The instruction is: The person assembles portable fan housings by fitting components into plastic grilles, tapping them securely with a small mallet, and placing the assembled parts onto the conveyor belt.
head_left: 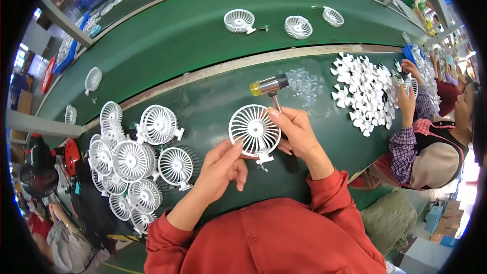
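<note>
A round white fan housing [255, 130] with radial ribs is held over the green bench in front of me. Its small bracket points toward my body. My left hand [219, 167] pinches the housing's lower left rim between thumb and fingers. In my right hand [300, 136] is a small mallet [269, 86], its yellow-and-black head above the housing and its dark handle running down under my palm. The right thumb lies at the housing's upper right rim, and the remaining right fingers are partly hidden.
Several white fan housings [133, 161] are heaped at left. White fan blades [366, 91] lie in a pile at right, beside small clear parts [304, 85]. Beyond the bench, a green conveyor belt [177, 35] carries scattered housings. A co-worker [426, 142] sits at right, handling a white part.
</note>
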Motion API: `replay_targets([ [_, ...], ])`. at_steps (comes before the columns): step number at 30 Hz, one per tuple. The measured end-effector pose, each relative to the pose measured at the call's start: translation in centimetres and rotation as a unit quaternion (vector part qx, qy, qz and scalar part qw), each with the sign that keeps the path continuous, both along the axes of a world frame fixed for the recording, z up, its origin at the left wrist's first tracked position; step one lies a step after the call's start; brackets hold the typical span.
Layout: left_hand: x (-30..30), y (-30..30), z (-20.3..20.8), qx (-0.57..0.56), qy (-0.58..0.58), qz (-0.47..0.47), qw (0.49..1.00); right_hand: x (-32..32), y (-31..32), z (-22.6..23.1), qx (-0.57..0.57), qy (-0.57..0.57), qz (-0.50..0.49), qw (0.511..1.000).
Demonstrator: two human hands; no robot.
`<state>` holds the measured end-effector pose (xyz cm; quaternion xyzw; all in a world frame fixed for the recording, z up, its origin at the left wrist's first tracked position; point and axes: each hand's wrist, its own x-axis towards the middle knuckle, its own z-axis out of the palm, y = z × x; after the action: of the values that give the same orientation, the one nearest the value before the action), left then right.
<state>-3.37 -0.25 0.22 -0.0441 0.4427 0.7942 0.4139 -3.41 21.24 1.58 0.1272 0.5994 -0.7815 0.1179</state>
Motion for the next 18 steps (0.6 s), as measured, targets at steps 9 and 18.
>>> replay_targets([
  [9, 0.8, 1.0, 0.6, 0.083, -0.022, -0.003, 0.996, -0.9, -1.4, 0.0, 0.025, 0.006, 0.032, 0.999],
  [18, 1.2, 2.1, 0.5, 0.078, -0.070, 0.041, 0.994, -1.0, -2.0, 0.0, 0.142, 0.066, 0.014, 0.988],
])
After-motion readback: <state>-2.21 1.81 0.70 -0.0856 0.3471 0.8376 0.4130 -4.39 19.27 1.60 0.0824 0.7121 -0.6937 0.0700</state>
